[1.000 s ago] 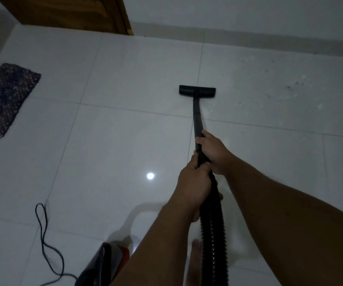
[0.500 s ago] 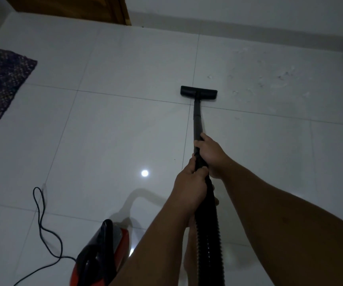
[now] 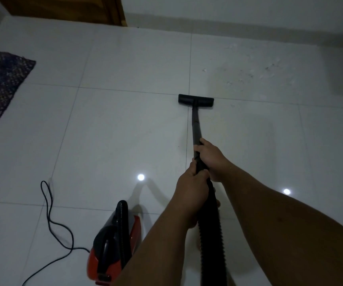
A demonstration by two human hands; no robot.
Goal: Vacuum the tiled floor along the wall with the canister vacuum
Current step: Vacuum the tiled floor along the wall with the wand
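Observation:
A black vacuum wand runs from my hands to a flat black floor nozzle resting on the white tiled floor, at a tile joint. My right hand grips the wand higher up the tube. My left hand grips just behind it, where the ribbed black hose begins. The red and black canister stands on the floor at lower left of my arms. Pale dust specks lie on the tile beyond the nozzle, near the wall.
The black power cord loops across the tiles left of the canister. A dark woven mat lies at the far left. A wooden door stands at the top left, beside the wall's baseboard.
The nozzle has been drawn back from the wall, about one tile joint nearer me. The view has pulled back, so more of the canister and cord shows.

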